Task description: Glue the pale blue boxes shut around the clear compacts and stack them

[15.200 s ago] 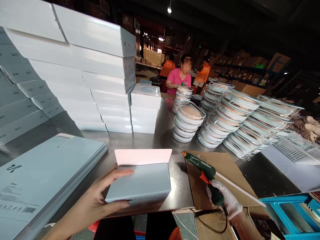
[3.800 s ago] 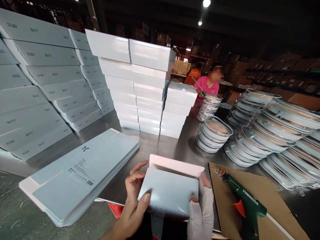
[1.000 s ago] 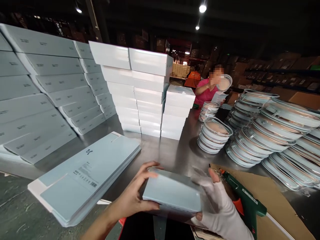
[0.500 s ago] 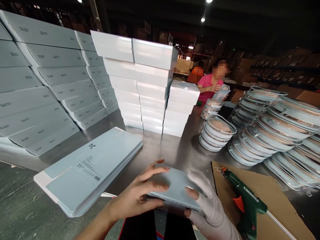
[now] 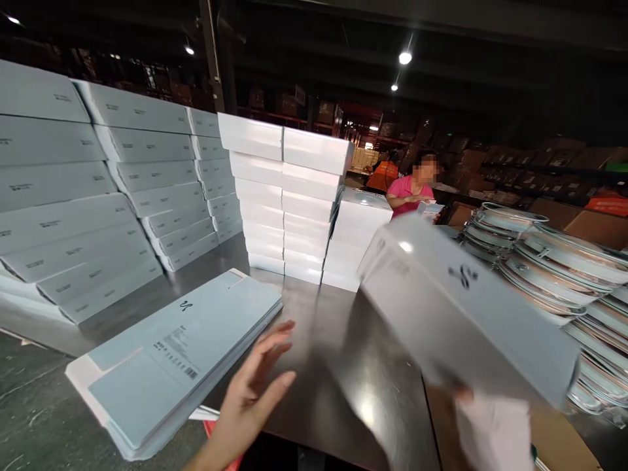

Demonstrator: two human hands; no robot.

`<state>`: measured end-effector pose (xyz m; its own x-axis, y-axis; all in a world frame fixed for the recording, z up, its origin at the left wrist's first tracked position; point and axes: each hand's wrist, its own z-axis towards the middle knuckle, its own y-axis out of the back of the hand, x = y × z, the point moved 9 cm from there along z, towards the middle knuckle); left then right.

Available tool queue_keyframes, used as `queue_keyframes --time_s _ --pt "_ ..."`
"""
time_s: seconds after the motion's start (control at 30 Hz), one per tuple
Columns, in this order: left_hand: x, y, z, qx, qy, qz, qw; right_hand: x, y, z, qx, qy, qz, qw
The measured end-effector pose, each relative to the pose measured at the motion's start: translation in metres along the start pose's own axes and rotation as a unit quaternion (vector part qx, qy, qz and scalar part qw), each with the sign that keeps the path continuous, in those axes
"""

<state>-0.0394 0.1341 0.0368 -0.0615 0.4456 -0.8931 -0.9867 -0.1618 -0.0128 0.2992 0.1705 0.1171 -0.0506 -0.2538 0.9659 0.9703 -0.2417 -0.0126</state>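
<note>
My right hand (image 5: 495, 418), in a white glove with bare fingertips, grips a pale carton box (image 5: 456, 307) from below, and most of its fingers are hidden. The box is tilted above the right side of the metal table and blurred by motion. A dark squiggle logo marks its top face. My bare left hand (image 5: 258, 392) is open over the table's near edge, fingers apart, holding nothing. Just left of it lies a pile of flattened cartons (image 5: 196, 327) with the same logo and a barcode.
Stacks of white boxes (image 5: 289, 196) stand at the table's back, with more boxes (image 5: 147, 170) on the left. Several round clear-lidded containers (image 5: 554, 261) are piled at right. Cardboard (image 5: 564, 438) lies below the lifted box. A person in pink (image 5: 407, 193) works behind.
The box has gone from between both hands up to the right in my right hand. My left hand has let go and moved left. The green glue gun is now almost wholly hidden.
</note>
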Motion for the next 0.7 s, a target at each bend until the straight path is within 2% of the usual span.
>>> queue_keyframes --time_s 0.03,0.07,0.13,0.17,0.23,0.3,0.37,0.43,0.5,0.6,0.67,0.7 --pt "-0.001 0.018 0.001 -0.012 0.005 0.044 0.999 0.037 -0.003 0.021 -0.05 0.068 -0.064 0.994" --pt "-0.002 0.036 0.001 -0.023 0.008 0.089 0.996 0.078 -0.011 0.042 -0.101 0.158 -0.163 0.969" --pt "-0.004 0.072 -0.002 -0.05 0.002 0.171 0.984 0.142 -0.054 0.089 -0.111 0.302 -0.329 0.888" --pt "-0.004 0.088 -0.003 -0.061 -0.002 0.208 0.976 0.16 -0.081 0.115 -0.09 0.333 -0.397 0.851" --pt "-0.005 0.11 -0.006 -0.076 -0.014 0.279 0.957 0.174 -0.13 0.166 -0.037 0.353 -0.493 0.794" --pt "-0.004 0.121 -0.005 -0.075 -0.028 0.341 0.937 0.173 -0.169 0.203 0.011 0.347 -0.516 0.783" --pt "-0.005 0.129 0.002 -0.077 -0.044 0.388 0.918 0.166 -0.199 0.219 0.064 0.342 -0.51 0.787" --pt "-0.005 0.14 0.017 -0.086 -0.034 0.439 0.894 0.16 -0.215 0.211 0.103 0.347 -0.492 0.791" --pt "0.002 0.159 0.038 -0.099 0.017 0.502 0.859 0.16 -0.21 0.184 0.105 0.359 -0.462 0.804" --pt "0.018 0.192 0.065 -0.113 0.093 0.545 0.826 0.157 -0.175 0.119 0.113 0.364 -0.402 0.832" --pt "0.03 0.207 0.076 -0.115 0.131 0.557 0.812 0.146 -0.149 0.064 0.165 0.368 -0.367 0.838" --pt "0.034 0.213 0.079 -0.118 0.145 0.562 0.805 0.14 -0.138 0.032 0.201 0.397 -0.345 0.827"
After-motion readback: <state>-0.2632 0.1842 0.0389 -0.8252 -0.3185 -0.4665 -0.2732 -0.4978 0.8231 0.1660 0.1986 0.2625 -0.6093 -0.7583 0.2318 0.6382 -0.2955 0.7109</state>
